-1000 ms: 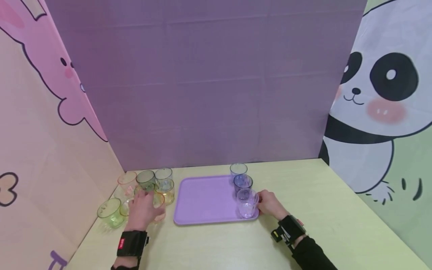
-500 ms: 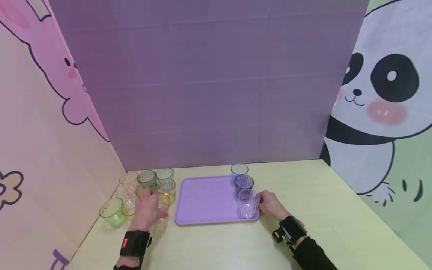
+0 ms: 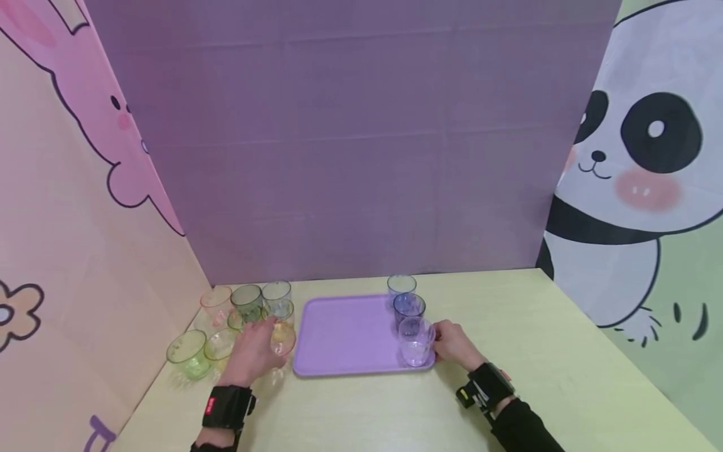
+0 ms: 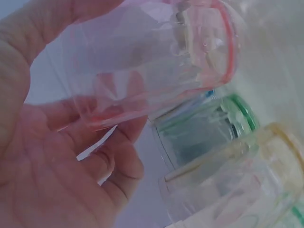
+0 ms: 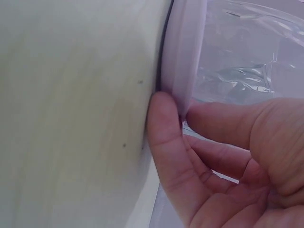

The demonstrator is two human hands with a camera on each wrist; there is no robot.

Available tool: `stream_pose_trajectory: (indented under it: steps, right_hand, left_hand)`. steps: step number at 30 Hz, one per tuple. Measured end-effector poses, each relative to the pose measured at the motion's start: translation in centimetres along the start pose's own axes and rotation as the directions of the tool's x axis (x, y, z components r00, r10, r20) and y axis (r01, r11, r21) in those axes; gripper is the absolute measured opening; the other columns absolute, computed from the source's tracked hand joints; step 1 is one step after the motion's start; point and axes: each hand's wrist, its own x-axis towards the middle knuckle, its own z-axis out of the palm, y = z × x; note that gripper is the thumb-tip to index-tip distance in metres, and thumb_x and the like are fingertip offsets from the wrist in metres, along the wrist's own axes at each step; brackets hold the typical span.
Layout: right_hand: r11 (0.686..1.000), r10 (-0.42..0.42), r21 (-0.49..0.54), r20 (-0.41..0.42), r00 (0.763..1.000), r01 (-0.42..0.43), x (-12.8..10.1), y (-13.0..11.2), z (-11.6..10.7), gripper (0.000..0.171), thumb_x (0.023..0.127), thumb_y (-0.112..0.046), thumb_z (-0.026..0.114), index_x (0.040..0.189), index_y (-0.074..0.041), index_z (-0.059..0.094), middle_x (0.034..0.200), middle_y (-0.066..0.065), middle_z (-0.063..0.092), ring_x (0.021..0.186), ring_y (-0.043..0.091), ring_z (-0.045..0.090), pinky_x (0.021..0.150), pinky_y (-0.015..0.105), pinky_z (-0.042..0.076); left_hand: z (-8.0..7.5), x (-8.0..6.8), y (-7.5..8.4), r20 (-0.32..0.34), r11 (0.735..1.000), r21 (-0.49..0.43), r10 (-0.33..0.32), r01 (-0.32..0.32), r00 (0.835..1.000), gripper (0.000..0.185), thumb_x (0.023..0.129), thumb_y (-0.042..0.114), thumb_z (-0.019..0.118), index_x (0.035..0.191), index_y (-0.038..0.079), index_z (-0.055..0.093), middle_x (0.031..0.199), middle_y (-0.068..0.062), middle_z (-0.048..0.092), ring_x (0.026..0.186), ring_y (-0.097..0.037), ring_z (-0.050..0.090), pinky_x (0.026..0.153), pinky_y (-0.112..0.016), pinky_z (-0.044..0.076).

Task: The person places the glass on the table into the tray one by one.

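At the left end of the pale worktop (image 3: 361, 408), the left hand (image 3: 252, 355) grips a clear tumbler with a pink-red rim (image 4: 152, 61), its fingers (image 4: 111, 161) curled round the wall and the thumb over the other side. The tumbler is just beside the left edge of the lilac tray (image 3: 344, 333), with a cluster of green, yellow and pink tumblers (image 3: 226, 314) close behind and to the left. The right hand (image 3: 452, 344) pinches the tray's right rim (image 5: 183, 71), thumb above and a finger (image 5: 164, 142) pressed under the edge, next to a clear lilac tumbler (image 3: 416, 341) standing on the tray. Two bluish tumblers (image 3: 407, 300) stand in a row behind it.
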Motion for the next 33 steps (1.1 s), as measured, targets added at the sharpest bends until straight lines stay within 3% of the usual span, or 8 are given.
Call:
stream_pose_trajectory:
  steps: [6, 9, 12, 17, 21, 25, 31, 33]
  right_hand:
    - [1.0, 0.002, 0.008, -0.001, 1.0, -0.002, 0.0, 0.0, 0.1, 0.013, 0.076, 0.009, 0.063, 0.085, 0.0, 0.069, 0.074, 0.008, 0.069, 0.054, 0.016, 0.063, 0.051, 0.028, 0.056]
    - [1.0, -0.009, -0.001, 0.0, 1.0, 0.009, 0.2, -0.1, 0.1, 0.013, 0.076, 0.009, 0.063, 0.085, 0.0, 0.069, 0.074, 0.008, 0.069, 0.054, 0.016, 0.063, 0.051, 0.028, 0.056]
    - [1.0, -0.01, -0.006, 0.003, 1.0, 0.01, 0.2, -0.2, 0.1, 0.013, 0.077, 0.008, 0.063, 0.085, 0.0, 0.069, 0.073, 0.008, 0.069, 0.054, 0.016, 0.063, 0.051, 0.028, 0.056]
    - [0.999, -0.031, -0.023, 0.004, 1.0, 0.031, 0.2, -0.1, 0.0, 0.011, 0.076, 0.007, 0.063, 0.08, -0.001, 0.068, 0.07, 0.006, 0.067, 0.053, 0.015, 0.061, 0.05, 0.027, 0.054]
    - [0.998, -0.052, -0.031, -0.002, 0.999, 0.052, 0.2, 0.3, -0.1, 0.011, 0.072, 0.007, 0.063, 0.077, -0.002, 0.066, 0.068, 0.004, 0.066, 0.052, 0.014, 0.06, 0.05, 0.026, 0.054]
    - [0.999, -0.036, -0.011, -0.007, 0.999, 0.036, 0.2, 0.4, 0.0, 0.012, 0.073, 0.008, 0.063, 0.079, -0.002, 0.067, 0.07, 0.005, 0.067, 0.054, 0.014, 0.061, 0.051, 0.027, 0.055]
    - [1.0, 0.004, -0.017, -0.014, 1.0, -0.004, 0.2, 0.2, 0.1, 0.014, 0.074, 0.008, 0.063, 0.083, -0.001, 0.068, 0.072, 0.007, 0.067, 0.056, 0.015, 0.061, 0.052, 0.028, 0.055]
    - [1.0, 0.011, -0.013, -0.015, 1.0, -0.011, 0.2, 0.2, 0.2, 0.016, 0.074, 0.009, 0.063, 0.084, -0.001, 0.069, 0.072, 0.007, 0.067, 0.056, 0.015, 0.061, 0.053, 0.028, 0.055]
  left_hand:
    - [-0.1, 0.2, 0.7, -0.006, 0.995, -0.081, -0.051, 0.051, 0.999, 0.09, 0.068, 0.037, 0.083, 0.14, -0.002, 0.046, 0.134, -0.032, 0.052, 0.118, -0.05, 0.053, 0.092, -0.064, 0.047]
    - [-0.2, 0.3, 1.1, -0.021, 0.987, -0.145, -0.071, 0.067, 0.997, 0.086, 0.068, 0.032, 0.08, 0.141, 0.003, 0.045, 0.134, -0.03, 0.048, 0.11, -0.046, 0.057, 0.085, -0.059, 0.052]
    - [-0.1, 0.7, 1.5, -0.088, 0.975, -0.218, -0.068, 0.047, 0.994, 0.088, 0.067, 0.025, 0.079, 0.143, 0.003, 0.04, 0.131, -0.027, 0.046, 0.104, -0.041, 0.059, 0.082, -0.054, 0.054]
    - [0.5, 1.3, 2.6, -0.203, 0.937, -0.349, -0.104, 0.027, 0.974, 0.098, 0.065, 0.017, 0.077, 0.148, 0.0, 0.028, 0.131, -0.025, 0.048, 0.111, -0.038, 0.055, 0.092, -0.053, 0.05]
    - [1.2, 1.8, 4.0, -0.194, 0.882, -0.469, -0.149, 0.041, 0.97, 0.087, 0.065, 0.016, 0.079, 0.142, 0.0, 0.04, 0.125, -0.02, 0.05, 0.11, -0.033, 0.054, 0.091, -0.048, 0.049]
    - [1.8, 2.4, 5.4, -0.126, 0.781, -0.622, -0.171, 0.057, 0.977, 0.079, 0.067, 0.015, 0.082, 0.136, 0.003, 0.045, 0.123, -0.019, 0.049, 0.111, -0.031, 0.052, 0.09, -0.044, 0.049]
    - [2.7, 3.8, 6.9, -0.017, 0.516, -0.854, -0.161, 0.07, 0.987, 0.079, 0.072, 0.004, 0.08, 0.137, 0.001, 0.035, 0.133, -0.021, 0.051, 0.126, -0.037, 0.05, 0.097, -0.044, 0.052]
    - [3.0, 4.5, 7.4, -0.025, 0.457, -0.888, -0.161, 0.053, 0.987, 0.077, 0.072, 0.001, 0.079, 0.136, 0.0, 0.035, 0.133, -0.021, 0.051, 0.126, -0.037, 0.05, 0.096, -0.041, 0.053]
